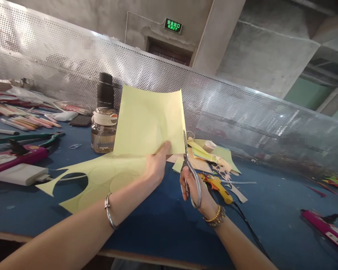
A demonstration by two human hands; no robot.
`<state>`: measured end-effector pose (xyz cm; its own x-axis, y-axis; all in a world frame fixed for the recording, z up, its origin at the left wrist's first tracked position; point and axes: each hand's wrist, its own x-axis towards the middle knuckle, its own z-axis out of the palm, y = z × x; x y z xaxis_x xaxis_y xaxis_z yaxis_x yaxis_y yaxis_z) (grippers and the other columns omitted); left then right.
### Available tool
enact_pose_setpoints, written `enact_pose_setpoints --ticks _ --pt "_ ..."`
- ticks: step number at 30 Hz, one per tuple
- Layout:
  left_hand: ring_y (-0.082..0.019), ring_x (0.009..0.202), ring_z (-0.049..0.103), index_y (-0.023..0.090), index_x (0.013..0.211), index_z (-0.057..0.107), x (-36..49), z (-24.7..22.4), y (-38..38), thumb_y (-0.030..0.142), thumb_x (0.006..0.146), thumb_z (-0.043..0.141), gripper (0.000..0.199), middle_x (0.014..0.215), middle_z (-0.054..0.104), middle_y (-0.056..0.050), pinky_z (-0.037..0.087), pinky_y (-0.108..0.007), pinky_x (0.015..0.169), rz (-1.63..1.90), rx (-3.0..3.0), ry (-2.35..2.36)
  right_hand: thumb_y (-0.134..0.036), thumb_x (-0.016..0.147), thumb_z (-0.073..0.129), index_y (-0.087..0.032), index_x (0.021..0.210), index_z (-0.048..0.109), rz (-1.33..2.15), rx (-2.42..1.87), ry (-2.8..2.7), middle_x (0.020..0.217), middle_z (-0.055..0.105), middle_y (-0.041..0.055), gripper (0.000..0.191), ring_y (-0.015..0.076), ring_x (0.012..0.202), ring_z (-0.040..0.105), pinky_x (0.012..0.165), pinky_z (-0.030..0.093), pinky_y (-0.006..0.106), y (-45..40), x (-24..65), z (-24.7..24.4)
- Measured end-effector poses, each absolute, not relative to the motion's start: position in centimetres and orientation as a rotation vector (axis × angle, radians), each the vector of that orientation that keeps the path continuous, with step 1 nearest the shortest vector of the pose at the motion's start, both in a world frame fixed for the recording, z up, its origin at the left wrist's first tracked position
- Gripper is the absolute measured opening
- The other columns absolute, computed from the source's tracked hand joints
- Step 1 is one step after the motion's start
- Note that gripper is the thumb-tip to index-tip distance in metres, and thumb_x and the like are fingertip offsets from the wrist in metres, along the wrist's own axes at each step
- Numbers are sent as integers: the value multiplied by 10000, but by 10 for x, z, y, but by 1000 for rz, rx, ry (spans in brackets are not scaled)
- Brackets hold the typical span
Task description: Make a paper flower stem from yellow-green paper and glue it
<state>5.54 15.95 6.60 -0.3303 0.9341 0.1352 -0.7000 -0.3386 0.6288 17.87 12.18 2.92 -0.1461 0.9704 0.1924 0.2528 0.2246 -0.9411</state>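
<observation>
A squarish sheet of pale yellow paper (pixel 146 120) stands upright in front of me. My left hand (pixel 157 163) grips it near the lower edge, thumb on the near face and the other fingers hidden. In my right hand (pixel 195 187) are metal scissors (pixel 195 176), fingers through the handles. Their blades point up along the sheet's right edge, close to the lower right corner. Below my left hand lies a larger yellow sheet (pixel 101 180) with round outlines and a curved piece cut out of its left side.
Behind the sheet stand a glass jar (pixel 103 135) and a black bottle (pixel 105 92). Right of the scissors lie a yellow glue gun (pixel 218 185) and paper scraps (pixel 205 159). Purple power strips (pixel 323 227) and pens (pixel 30 122) lie farther out. A perforated metal panel (pixel 214 101) borders the table.
</observation>
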Motion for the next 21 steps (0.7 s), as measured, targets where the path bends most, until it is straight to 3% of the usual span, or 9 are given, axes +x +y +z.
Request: enact_pose_setpoints --ticks 7,17,21 --pt "-236 919 683 153 796 693 54 64 163 167 676 744 132 838 740 -86 528 -346 881 1841 548 634 -679 835 358 -198 655 389 944 -1211 -1637 483 390 -71 514 61 309 405 324 307 182 122 177 32" --pt "-191 843 695 161 805 691 52 68 160 141 707 705 101 924 733 -76 541 -315 837 1798 583 719 -707 799 386 -196 653 403 1090 -1165 -1519 481 395 -79 531 50 298 374 293 304 169 126 173 27" --pt "-195 916 678 162 812 692 51 67 163 129 703 704 114 969 726 -81 546 -299 822 1804 624 728 -706 783 425 -200 671 403 1149 -1111 -1483 500 393 -83 518 50 314 367 289 326 168 126 173 26"
